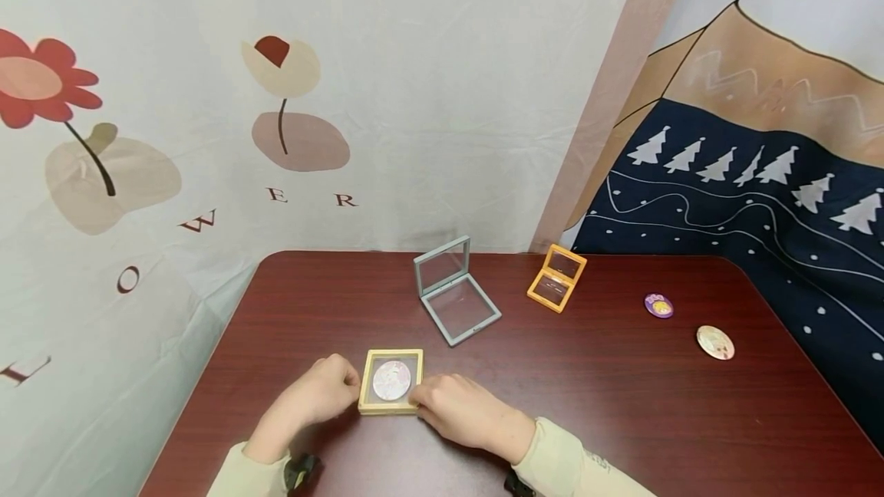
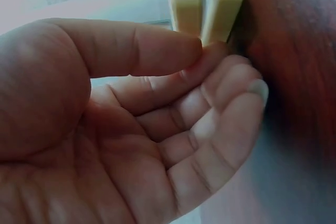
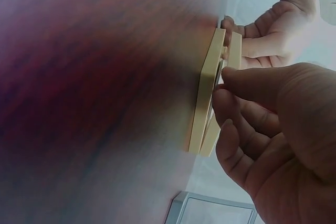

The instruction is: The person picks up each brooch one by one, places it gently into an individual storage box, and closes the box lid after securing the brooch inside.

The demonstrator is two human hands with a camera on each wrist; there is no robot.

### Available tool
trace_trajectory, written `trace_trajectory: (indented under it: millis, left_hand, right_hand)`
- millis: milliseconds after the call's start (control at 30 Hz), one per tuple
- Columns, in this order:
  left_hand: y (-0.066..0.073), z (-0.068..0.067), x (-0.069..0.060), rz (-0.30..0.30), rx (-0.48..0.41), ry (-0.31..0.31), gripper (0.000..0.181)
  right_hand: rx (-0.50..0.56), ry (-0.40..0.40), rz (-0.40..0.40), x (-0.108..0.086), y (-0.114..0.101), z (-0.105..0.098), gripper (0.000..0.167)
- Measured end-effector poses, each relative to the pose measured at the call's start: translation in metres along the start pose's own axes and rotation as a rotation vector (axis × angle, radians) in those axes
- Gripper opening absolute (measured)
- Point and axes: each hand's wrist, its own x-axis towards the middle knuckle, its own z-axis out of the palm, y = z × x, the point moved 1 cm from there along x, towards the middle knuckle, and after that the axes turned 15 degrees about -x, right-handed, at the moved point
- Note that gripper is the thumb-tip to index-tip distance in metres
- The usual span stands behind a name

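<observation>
A square yellow display frame [image 1: 390, 408] lies near the table's front edge, with a round pinkish-white badge [image 1: 392, 380] behind its clear film. My left hand [image 1: 324, 388] holds the frame's left side, thumb and forefinger together at its corner. At the lower right corner, my right hand [image 1: 464, 409] pinches the frame's edge with curled fingers. Seen edge-on in the right wrist view, the yellow frame [image 3: 206, 98] has a narrow gap between its two halves, and the thumb and fingertips of my right hand [image 3: 278, 124] are at that gap.
Behind the yellow frame a grey frame [image 1: 461, 305] stands unfolded, one half upright. A small orange frame [image 1: 556, 278] lies open to its right. Farther right on the dark red table [image 1: 587, 420] are a purple round badge [image 1: 659, 305] and a cream one [image 1: 715, 343].
</observation>
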Motion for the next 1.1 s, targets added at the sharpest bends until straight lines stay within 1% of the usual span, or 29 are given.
trace_trajectory:
  millis: [167, 300, 433, 567, 767, 1100]
  left_hand:
    - [0.0057, -0.0053, -0.004, -0.002, 0.011, -0.008, 0.034]
    - [0.0079, -0.007, -0.0054, -0.013, 0.001, -0.037, 0.031]
    - [0.0059, -0.006, -0.0055, 0.009, -0.001, -0.068, 0.027]
    - [0.003, -0.0042, -0.0051, 0.027, -0.004, -0.089, 0.026]
    - [0.0021, -0.0027, -0.0054, -0.001, -0.018, -0.094, 0.028]
    - [0.0028, -0.0023, -0.0048, 0.012, -0.028, -0.092, 0.027]
  right_hand:
    - [-0.007, 0.014, -0.006, 0.0005, -0.0002, -0.0022, 0.017]
    - [-0.023, 0.024, -0.007, 0.0006, -0.0005, -0.0028, 0.022]
    - [-0.03, 0.029, -0.008, -0.0002, -0.0009, -0.0025, 0.023]
    - [-0.032, 0.036, -0.008, -0.0009, -0.0011, -0.0014, 0.024]
    - [-0.018, 0.043, -0.017, -0.0007, -0.0004, -0.0002, 0.027]
    - [0.001, 0.041, -0.007, -0.0005, -0.0004, -0.0011, 0.027]
